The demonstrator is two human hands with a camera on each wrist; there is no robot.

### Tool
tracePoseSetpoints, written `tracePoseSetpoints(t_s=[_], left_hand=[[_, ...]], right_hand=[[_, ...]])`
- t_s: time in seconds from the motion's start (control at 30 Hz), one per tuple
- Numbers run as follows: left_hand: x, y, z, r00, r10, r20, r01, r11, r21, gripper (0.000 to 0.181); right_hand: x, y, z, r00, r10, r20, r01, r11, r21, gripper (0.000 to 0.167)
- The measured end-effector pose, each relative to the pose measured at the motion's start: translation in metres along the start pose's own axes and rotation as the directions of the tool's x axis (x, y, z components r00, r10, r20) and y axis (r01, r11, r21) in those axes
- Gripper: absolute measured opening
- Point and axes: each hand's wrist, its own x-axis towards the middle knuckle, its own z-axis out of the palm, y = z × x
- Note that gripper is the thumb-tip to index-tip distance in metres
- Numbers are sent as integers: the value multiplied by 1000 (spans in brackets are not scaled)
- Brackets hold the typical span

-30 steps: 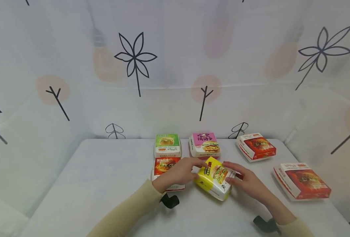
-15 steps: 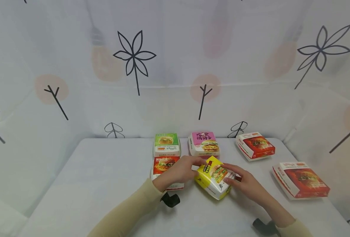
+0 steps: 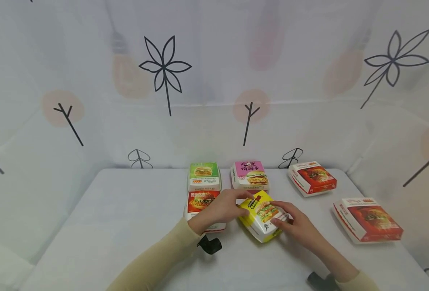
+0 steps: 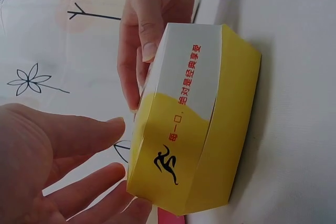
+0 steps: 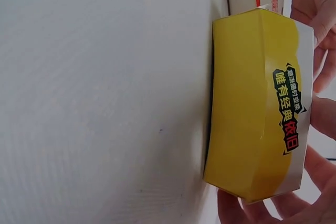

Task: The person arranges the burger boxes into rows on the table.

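A yellow and white burger box (image 3: 263,216) is between the two hands, turned at an angle. My left hand (image 3: 221,208) holds its left corner, with the thumb at the side and the index finger at the back edge. From the right, my right hand (image 3: 301,228) grips the box, thumb on its printed top. In the left wrist view the left thumb and fingers curve around one end of the box (image 4: 184,114). Some right fingers pass behind the box (image 5: 257,108) in the right wrist view and are partly hidden.
A green box (image 3: 204,176) stands at the back, touching or nearly touching a red and white box (image 3: 201,200) partly covered by the left hand. A pink box (image 3: 250,175) is behind the yellow one. Two red boxes (image 3: 316,178), (image 3: 372,220) lie at the right.
The yellow box has turned slightly and its near end has shifted a little left, with the right thumb moving along. Both hands stay at the box; the other boxes have not moved.
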Motion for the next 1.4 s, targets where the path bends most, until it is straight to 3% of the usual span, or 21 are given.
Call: tracePoseSetpoints(t_s=[0.37,0.6,0.8,1.07,1.4], left_hand=[[3,4,5,998,56,30,-58,995,77,36],[6,3,6,994,96,59,-100,992,79,43],[8,1,6,987,132,89,-140,986,91,53],[8,-2,5,969,177,175,-204,968,147,60],[7,-1,5,965,191,181,-223,959,173,61]], right_hand=[[-1,-10,3,999,39,25,-39,999,-18,69],[-3,-10,5,999,46,-4,-46,998,-49,71],[-6,-12,2,999,51,0,-51,998,-46,66],[-11,-17,0,996,92,5,-92,995,-43,67],[-12,-19,8,994,104,-36,-107,992,-74,70]])
